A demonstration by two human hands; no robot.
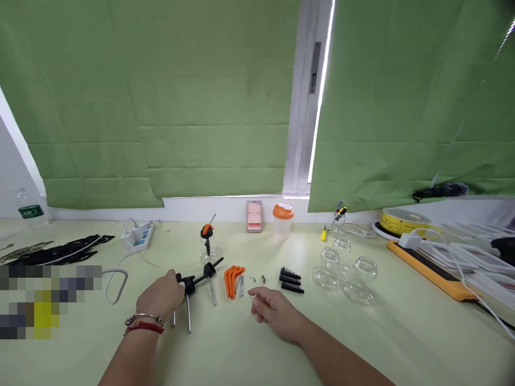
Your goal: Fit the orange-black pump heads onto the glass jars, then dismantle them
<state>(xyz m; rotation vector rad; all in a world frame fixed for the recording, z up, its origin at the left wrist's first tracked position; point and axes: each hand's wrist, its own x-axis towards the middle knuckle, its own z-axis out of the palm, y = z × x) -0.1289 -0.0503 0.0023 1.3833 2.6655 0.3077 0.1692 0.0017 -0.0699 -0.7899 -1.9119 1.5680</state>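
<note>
My left hand (161, 294) is closed round one of several black plastic pieces with metal rods. Its fingertips hide part of that piece. Beside it stand further black pieces (209, 269), their rods pointing down to the table. My right hand (276, 312) rests on the table with nothing in it, index finger stretched out and the other fingers loosely bent. Just beyond that fingertip lie small brownish parts (263, 279) and tiny metal parts (252, 279). Orange bent handles (232, 280) and slim metal rods (242, 286) lie between my hands. Black toothed pieces (290, 278) are farther right.
Several clear glass jars (358, 281) stand on the right. A jar with a black and orange top (207, 241) and an orange-lidded cup (282, 221) are farther back. A power strip (139, 237) and black parts (60, 251) lie left; an orange-edged case (430, 272) lies right.
</note>
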